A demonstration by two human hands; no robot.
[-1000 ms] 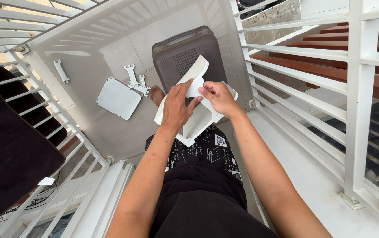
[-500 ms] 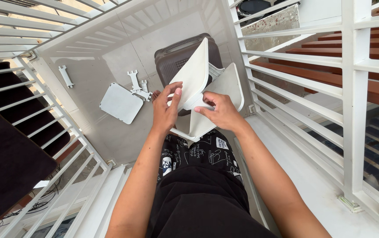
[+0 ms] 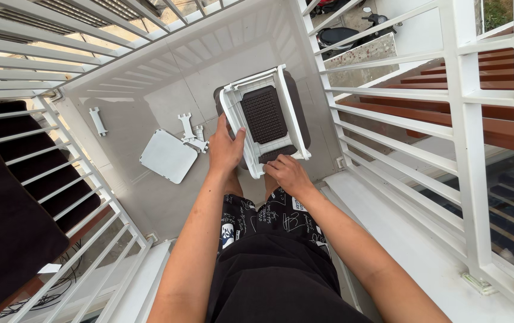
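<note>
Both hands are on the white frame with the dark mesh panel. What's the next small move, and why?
Probably lower the white frame squarely onto the dark stool behind it. The left hand grips its left rail, the right hand its near edge, and it is held tilted above the floor.

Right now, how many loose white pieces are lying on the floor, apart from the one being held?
3: a flat rounded square panel, a notched bracket piece just beyond it, and a small bar farther left by the railing. More may hide behind the held frame.
</note>
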